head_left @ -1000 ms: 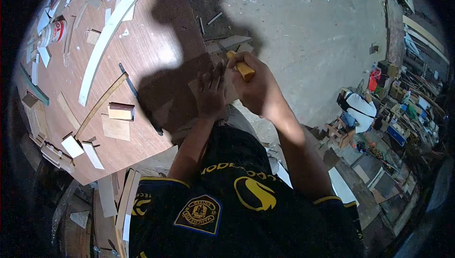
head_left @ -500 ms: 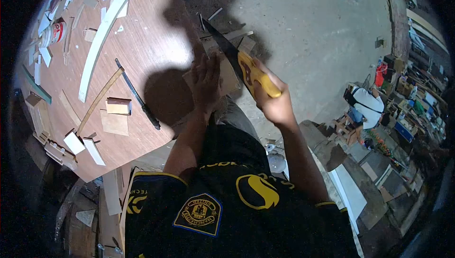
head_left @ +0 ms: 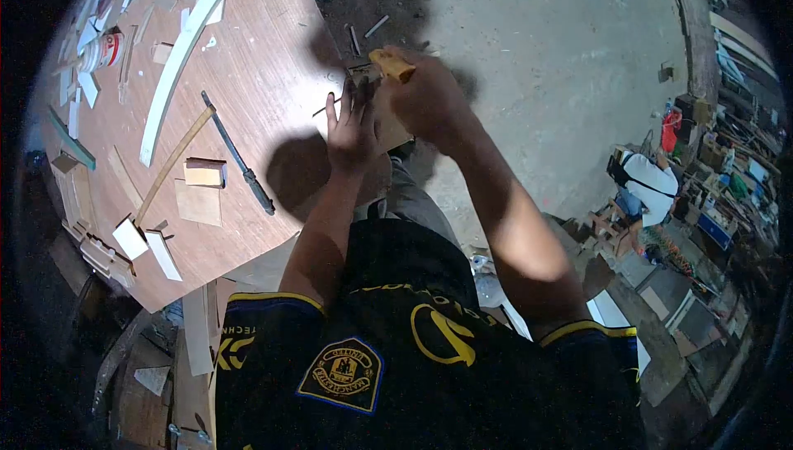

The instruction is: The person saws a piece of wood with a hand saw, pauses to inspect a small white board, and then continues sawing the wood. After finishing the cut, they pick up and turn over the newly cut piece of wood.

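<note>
My right hand is wrapped round the yellow handle of a handsaw, held at the table's right edge. Most of the saw's blade is hidden by my hands. Beside it, my left hand lies flat with its fingers spread, pressing on a flat piece of wood that juts past the tabletop. A dark, thin strip shows at the left fingertips. Left of my hands, a long dark tool with a black grip lies on the wooden table, touching a narrow wooden strip.
A long curved pale strip crosses the table. Small wood blocks, offcuts and a white-and-red can lie on the left. Scraps dot the concrete floor. Another person sits at the right among piled materials.
My right hand has brought the saw left and forward to the table edge, its handle now tilted away and its blade largely out of sight. My left fingers have spread wider on the wood.
</note>
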`<state>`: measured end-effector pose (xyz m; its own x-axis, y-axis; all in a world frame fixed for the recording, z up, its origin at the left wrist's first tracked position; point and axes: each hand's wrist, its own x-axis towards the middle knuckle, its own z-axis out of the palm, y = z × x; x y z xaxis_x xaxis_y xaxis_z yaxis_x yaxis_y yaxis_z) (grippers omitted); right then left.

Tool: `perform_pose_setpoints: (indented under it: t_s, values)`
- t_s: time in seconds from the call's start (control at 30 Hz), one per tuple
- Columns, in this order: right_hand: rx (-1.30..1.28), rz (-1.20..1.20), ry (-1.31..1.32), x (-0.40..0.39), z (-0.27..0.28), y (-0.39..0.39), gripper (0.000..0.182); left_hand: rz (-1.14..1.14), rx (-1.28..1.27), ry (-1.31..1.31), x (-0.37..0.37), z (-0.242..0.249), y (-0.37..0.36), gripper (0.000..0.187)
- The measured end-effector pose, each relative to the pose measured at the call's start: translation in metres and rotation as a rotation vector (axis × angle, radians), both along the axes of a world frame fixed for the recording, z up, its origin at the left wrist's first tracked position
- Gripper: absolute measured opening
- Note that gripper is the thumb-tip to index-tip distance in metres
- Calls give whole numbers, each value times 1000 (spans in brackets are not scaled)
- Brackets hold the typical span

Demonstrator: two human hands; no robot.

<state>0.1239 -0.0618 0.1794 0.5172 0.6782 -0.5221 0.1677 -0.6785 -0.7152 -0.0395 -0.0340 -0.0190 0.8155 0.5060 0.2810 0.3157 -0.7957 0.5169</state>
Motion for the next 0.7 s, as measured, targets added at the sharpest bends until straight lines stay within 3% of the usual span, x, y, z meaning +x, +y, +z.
perform_pose_setpoints:
  t_s: [0.07, 0.13, 0.2, 0.27, 0.3, 0.4, 0.5, 0.6, 0.63, 0.67, 0.7]
  values:
    - [112, -55, -101, -8, -37, -11, 41, -39, -50, 192, 1, 11, 0, 63]
    - [238, -100, -206, -7, -42, -8, 40, -18, -115, 130, 4, 10, -2, 63]
    - [161, -79, -184, -12, -42, -10, 40, 10, -192, 102, -8, 14, -1, 62]
    - [130, -66, -115, -4, -35, -10, 39, -19, -204, 233, -1, 22, 1, 63]
    - [101, -54, -49, 1, -34, -12, 38, -49, -36, 353, 1, 19, 2, 58]
    - [190, 38, -191, -5, -39, -1, 33, -58, 64, 419, 4, 15, 1, 53]
    - [7, 231, -367, -6, -47, 32, 28, -63, 43, 397, 1, 17, -1, 48]
    - [137, 231, -532, 1, -98, 25, 29, -45, 69, 421, 3, 26, 1, 55]
    - [93, -78, -342, -1, -69, 11, 29, -10, 74, 311, 5, 27, 2, 54]
    - [203, 98, -576, 14, -97, -12, 27, 18, 63, 203, 5, 25, -3, 54]
    - [308, 279, -814, 29, -126, -33, 25, 19, 101, 271, 5, 23, -3, 56]
